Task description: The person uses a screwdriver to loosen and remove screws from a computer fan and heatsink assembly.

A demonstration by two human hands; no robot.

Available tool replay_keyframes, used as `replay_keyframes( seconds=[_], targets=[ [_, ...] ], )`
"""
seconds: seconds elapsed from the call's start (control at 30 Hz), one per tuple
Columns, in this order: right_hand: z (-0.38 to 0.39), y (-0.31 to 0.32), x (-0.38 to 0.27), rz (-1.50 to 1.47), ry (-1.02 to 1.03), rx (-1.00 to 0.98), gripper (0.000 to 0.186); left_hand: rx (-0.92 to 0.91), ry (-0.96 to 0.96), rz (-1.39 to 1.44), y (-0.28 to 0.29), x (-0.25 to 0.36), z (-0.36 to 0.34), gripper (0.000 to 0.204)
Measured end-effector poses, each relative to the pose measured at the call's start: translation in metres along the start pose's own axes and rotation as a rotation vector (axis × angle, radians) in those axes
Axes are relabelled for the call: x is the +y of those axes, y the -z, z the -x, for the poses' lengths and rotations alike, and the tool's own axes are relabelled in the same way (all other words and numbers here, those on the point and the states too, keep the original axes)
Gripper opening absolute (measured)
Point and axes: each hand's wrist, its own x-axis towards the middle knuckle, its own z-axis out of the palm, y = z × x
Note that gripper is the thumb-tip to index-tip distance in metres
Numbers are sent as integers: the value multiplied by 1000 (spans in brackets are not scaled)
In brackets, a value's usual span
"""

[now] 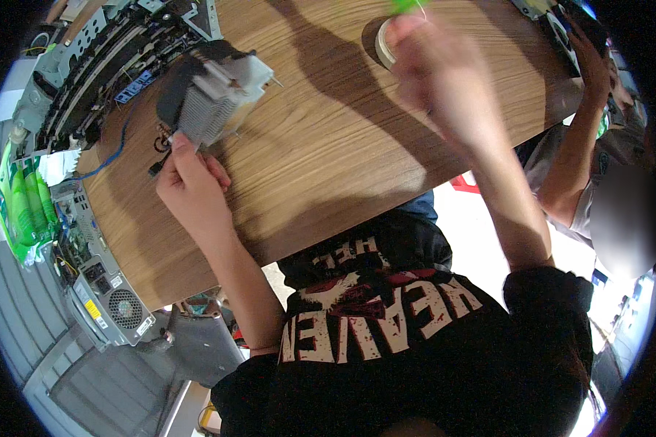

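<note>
So the left grip [194, 182] is pinched onto a metal heatsink [210, 113], thumb up against its near bottom corner and the other fingers curled in underneath. The heatsink sits just beyond that grip, kinda tilted, with a black fan-like part [173, 98] on its left side and a whitish bracket [251, 76] on the far right end. Can't really tell if it's resting on the wood desk [306, 211] or held a bit above it. Little dark cable [157, 167] pokes out just left of the same grip.

Right grip [437, 69] is way off to the right of the left one, and super blurry. Fingers look bunched together, but I can't tell what they're clamped on, if anything. There's a cream ring-shaped roll [381, 47] right by its fingertips, and something bright green [410, 5] just past them.

Beyond and left of the left grip there's a metal frame [40, 95] packed with dark parts, plus a blue cable [116, 151] running between the two. Off to the right of the right grip, you can see a co-worker's arm [589, 138].
</note>
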Motion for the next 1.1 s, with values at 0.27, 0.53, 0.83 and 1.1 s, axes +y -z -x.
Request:
replay_keyframes(
  seconds=[0.27, 0.53, 0.83, 1.1],
  targets=[
    [7, -2, -23, -343, 45, -80, 24, -48, 37, 45, 7, -1, -7, 48],
    [17, -16, 1, -759, -193, -349, 27, 14, 143, 13, 18, 0, -12, 49],
    [41, -11, 48, -699, -16, -170, 33, -255, -69, -120, 7, -6, 10, 46],
    [65, -23, 65, -360, 184, -101, 54, -302, -724, -745, 26, -25, 41, 15]
  ],
)
